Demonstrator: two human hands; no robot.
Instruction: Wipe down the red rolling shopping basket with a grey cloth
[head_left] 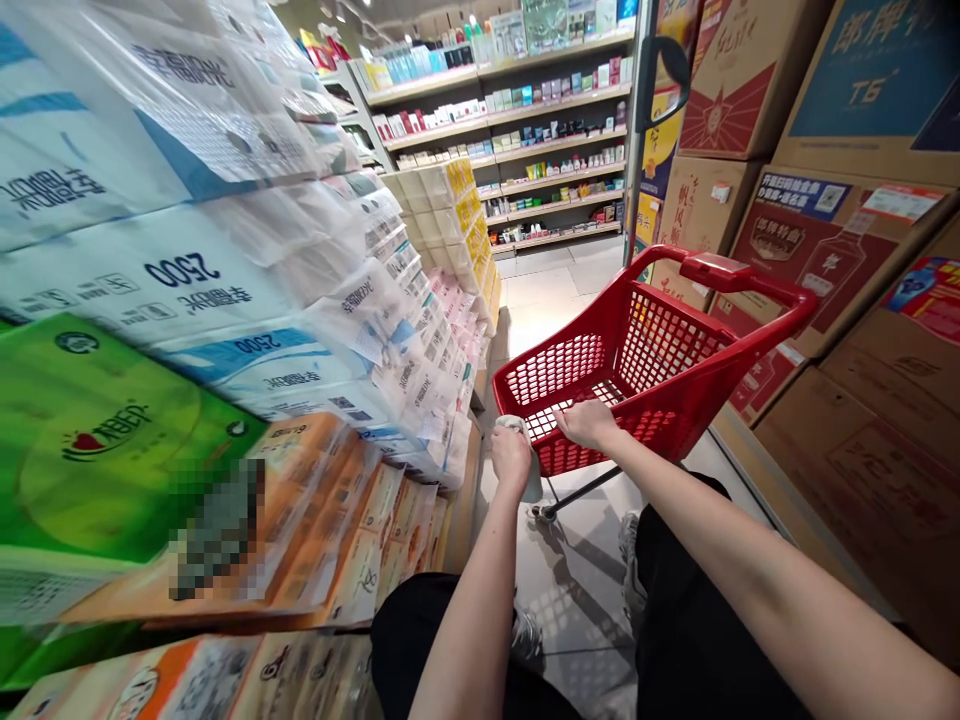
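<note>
At the near end of a red cart (675, 400), left hand (511, 458): closed around what looks like a pale cloth (533, 483), partly hidden.
Right hand (589, 425): closed over the same end's edge.
Cart: mesh-sided, just ahead of the person, handle (716, 268) on its far side.
Wrapped packs (247, 245): stacked along the left.
Cartons (795, 230): piled along the right.
Shelves (431, 84): at the back, holding small boxes (416, 120).

Right of centre, the cart (679, 400) is showing red with a grid pattern, the cloth (533, 485) below centre is looking pale grey, perhaps greenish, and the packs (247, 235) at upper left are wearing white with blue bands.
</note>
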